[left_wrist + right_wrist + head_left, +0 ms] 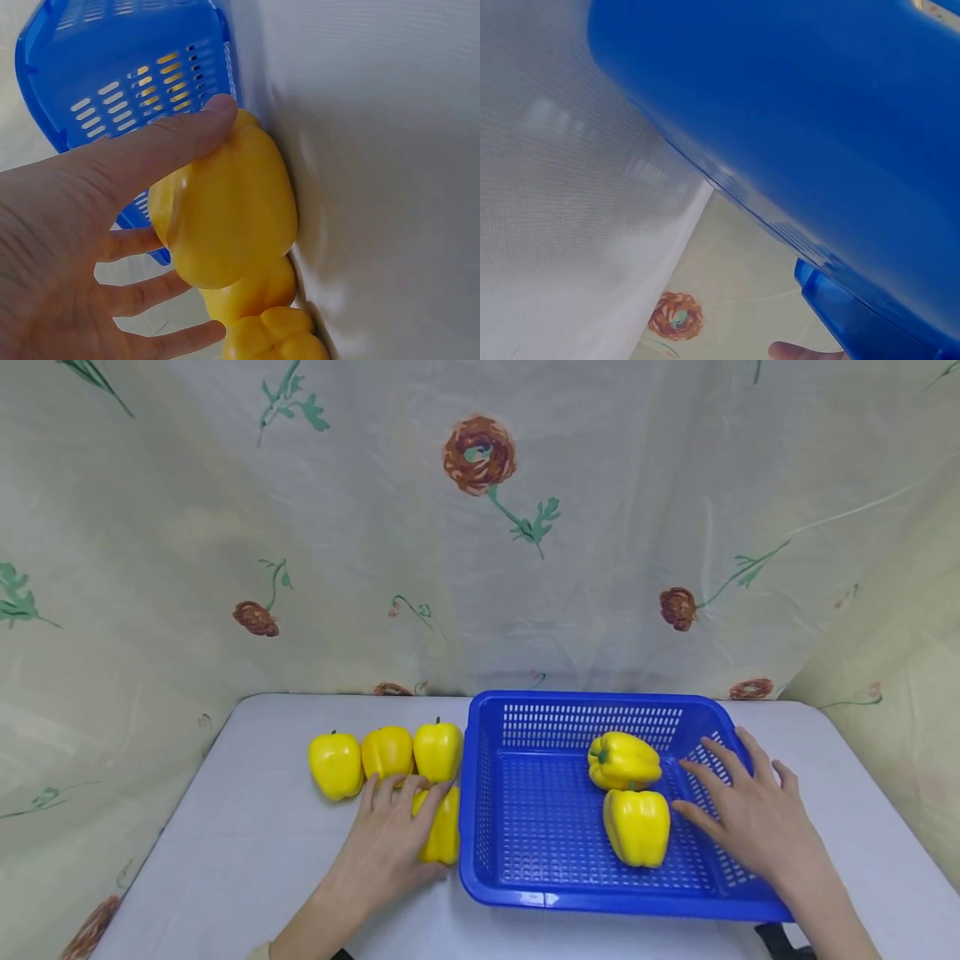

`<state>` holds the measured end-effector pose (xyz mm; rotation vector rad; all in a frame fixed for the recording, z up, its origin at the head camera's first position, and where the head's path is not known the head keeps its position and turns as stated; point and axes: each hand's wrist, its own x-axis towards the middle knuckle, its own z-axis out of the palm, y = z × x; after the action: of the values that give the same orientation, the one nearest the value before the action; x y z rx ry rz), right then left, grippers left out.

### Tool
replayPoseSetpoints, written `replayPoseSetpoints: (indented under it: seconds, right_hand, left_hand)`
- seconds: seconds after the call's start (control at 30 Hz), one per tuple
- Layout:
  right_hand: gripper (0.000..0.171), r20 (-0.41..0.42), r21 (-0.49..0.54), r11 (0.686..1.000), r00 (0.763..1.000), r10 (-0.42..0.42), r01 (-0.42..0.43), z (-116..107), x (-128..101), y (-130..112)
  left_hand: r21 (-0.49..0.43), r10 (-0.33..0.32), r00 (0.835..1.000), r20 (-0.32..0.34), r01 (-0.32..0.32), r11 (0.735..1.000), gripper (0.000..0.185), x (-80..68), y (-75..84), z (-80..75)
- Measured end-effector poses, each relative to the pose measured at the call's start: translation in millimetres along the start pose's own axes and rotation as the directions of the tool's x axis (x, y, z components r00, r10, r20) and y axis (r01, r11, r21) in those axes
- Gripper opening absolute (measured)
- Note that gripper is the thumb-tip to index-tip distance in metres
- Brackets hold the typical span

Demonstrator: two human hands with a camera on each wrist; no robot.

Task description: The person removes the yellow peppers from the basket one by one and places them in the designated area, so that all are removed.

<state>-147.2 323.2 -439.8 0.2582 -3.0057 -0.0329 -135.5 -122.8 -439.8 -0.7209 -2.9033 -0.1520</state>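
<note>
My left hand [390, 839] is around a yellow bell pepper [444, 835] beside the basket's left wall. In the left wrist view its thumb [180, 139] lies on this bell pepper [232, 202], with the other fingers spread at the far side. Three more yellow peppers stand in a row just beyond: a left one [335, 766], a middle one [387, 752] and a right one [438, 750]. Over the right side of the blue basket [585, 902] my right hand [750, 810] spreads its fingers, holding nothing. Inside the basket are a lying pepper [626, 762] and an upright one [637, 828].
The perforated basket takes up the right part of the white table [247, 827]. A floral curtain [360, 527] hangs behind and at both sides. A dark strap [776, 941] shows by the right wrist at the front.
</note>
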Motion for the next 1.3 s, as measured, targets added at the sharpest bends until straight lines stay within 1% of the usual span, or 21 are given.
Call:
replayPoseSetpoints:
  seconds: [0.1,0.33,0.6,0.77,0.93,1.1,1.2,1.3]
  right_hand:
    - [0.066,0.001,-0.001,1.0,1.0,-0.001,0.001,0.4,-0.1,0.2]
    - [0.065,0.001,0.0,1.0,1.0,-0.003,0.003,0.2,0.0,0.5]
    - [0.065,0.013,0.0,1.0,1.0,0.0,0.0,-1.2,0.7,0.4]
    - [0.064,0.016,-0.002,1.0,1.0,-0.001,0.001,-0.9,0.6,-0.1]
    - [0.064,0.017,0.0,1.0,1.0,0.001,-0.001,-0.1,0.1,-0.7]
    - [0.064,0.018,0.002,1.0,1.0,0.002,-0.002,-0.2,0.0,-0.7]
    - [0.063,0.017,0.002,1.0,1.0,0.0,0.0,-0.5,0.1,-0.6]
    - [0.063,0.016,0.001,1.0,1.0,-0.001,0.001,-0.9,0.0,-0.1]
  left_hand:
    - [0.012,0.001,1.0,-0.008,-0.001,1.0,0.1,-0.4,-0.5,0.2]
    - [0.008,0.001,1.0,0.003,-0.001,1.0,0.098,-0.7,-0.7,-1.2]
    - [0.009,0.022,0.999,-0.039,-0.021,1.0,0.099,-3.1,-1.2,-1.1]
    - [0.006,0.019,0.999,-0.026,-0.018,1.0,0.098,-4.2,-0.7,-3.7]
    - [0.007,0.017,1.0,0.017,-0.017,1.0,0.096,-2.8,0.8,-12.0]
    - [0.007,0.032,0.999,0.042,-0.032,0.999,0.091,1.3,4.1,-26.6]
    - [0.007,0.057,0.998,0.028,-0.057,0.998,0.081,3.8,7.3,-35.5]
    - [0.017,0.094,0.996,-0.004,-0.094,0.995,0.073,6.3,12.1,-43.7]
